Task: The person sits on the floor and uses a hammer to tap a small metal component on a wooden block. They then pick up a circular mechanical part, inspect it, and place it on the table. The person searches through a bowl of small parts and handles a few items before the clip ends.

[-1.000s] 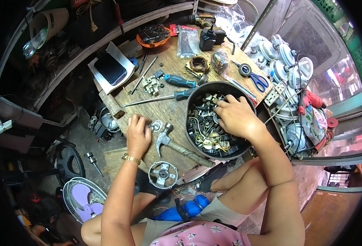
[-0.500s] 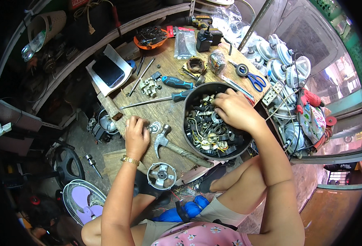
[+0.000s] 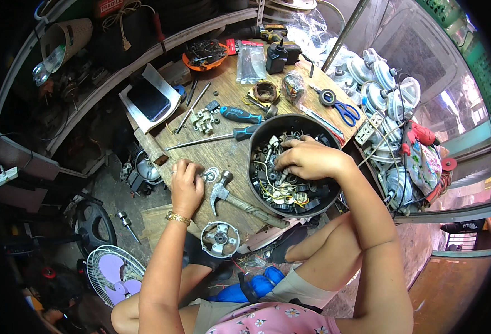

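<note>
My right hand [image 3: 307, 160] reaches into a round dark pot [image 3: 250, 167] filled with small parts [image 3: 281, 193], wires and metal pieces. Its fingers are bent together among the parts, and whatever they pinch is hidden. On the wooden table [image 3: 240, 158], my left hand [image 3: 187, 186] rests with bent, slightly parted fingers and nothing visible in it. Beside its fingers lie round metal washers [image 3: 211, 174]. A claw hammer [image 3: 221, 193] with a wrapped handle lies between that hand and the pot. Nearer to me is a round metal motor housing [image 3: 220, 238].
Screwdrivers [image 3: 241, 114], blue-handled scissors [image 3: 346, 114], a copper-wound coil [image 3: 265, 92] and a phone [image 3: 148, 100] lie farther back. An orange bowl [image 3: 205, 65] and a drill [image 3: 273, 32] stand at the far edge. Clear plastic-wrapped round parts [image 3: 376, 83] pile up right. A fan [image 3: 114, 273] is low left.
My right hand has shifted down and left within the pot, its fingers now deeper among the parts. My left hand stays almost where it was.
</note>
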Motion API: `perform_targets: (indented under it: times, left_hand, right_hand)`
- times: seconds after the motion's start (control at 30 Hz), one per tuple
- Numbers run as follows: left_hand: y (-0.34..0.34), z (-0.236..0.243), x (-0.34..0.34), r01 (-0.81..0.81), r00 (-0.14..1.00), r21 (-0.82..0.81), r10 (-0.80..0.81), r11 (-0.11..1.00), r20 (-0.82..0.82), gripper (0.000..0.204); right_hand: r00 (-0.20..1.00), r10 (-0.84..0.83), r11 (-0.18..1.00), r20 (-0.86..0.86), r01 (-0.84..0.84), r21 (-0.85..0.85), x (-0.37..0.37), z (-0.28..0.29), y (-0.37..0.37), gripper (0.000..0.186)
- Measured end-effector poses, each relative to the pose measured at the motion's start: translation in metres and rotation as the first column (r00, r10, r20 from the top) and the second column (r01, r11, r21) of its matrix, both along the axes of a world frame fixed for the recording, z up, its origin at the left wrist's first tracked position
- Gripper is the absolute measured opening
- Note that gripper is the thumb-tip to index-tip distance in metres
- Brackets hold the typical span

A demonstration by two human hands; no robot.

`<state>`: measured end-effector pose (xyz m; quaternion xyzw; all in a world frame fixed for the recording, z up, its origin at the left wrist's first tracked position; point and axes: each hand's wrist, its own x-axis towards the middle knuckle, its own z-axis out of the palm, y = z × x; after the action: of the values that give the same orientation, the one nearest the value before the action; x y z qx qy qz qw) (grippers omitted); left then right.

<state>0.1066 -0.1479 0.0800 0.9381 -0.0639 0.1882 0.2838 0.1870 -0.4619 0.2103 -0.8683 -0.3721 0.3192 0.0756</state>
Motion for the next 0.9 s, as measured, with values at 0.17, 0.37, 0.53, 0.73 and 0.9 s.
perform_targets:
  times: [0.17,0.37,0.53,0.73,0.9]
  left_hand:
    - [-0.001,0.001,-0.001,0.005,1.0,-0.024,-0.005,1.0,-0.009,0.018]
    - [-0.002,0.002,0.001,0.012,1.0,-0.013,-0.012,1.0,0.001,0.017]
    - [-0.003,0.001,0.001,-0.004,1.0,-0.01,0.004,1.0,-0.009,0.016]
    - [0.002,-0.004,0.0,0.0,1.0,0.031,-0.001,1.0,0.006,0.018]
    - [-0.001,-0.001,0.0,0.003,1.0,0.017,-0.003,1.0,0.014,0.018]
  right_hand:
    - [0.996,-0.042,0.998,0.075,0.038,0.057,-0.005,0.005,0.005,0.024]
    - [0.913,-0.049,0.994,0.406,0.006,0.108,0.006,-0.036,0.022,0.026]
    - [0.936,0.008,0.999,0.351,-0.023,0.04,0.009,-0.034,0.015,0.029]
    - [0.951,-0.103,0.952,0.292,0.01,0.305,-0.003,-0.002,-0.024,0.027]
    - [0.92,-0.186,0.92,0.346,0.04,0.391,-0.015,0.002,-0.032,0.025]
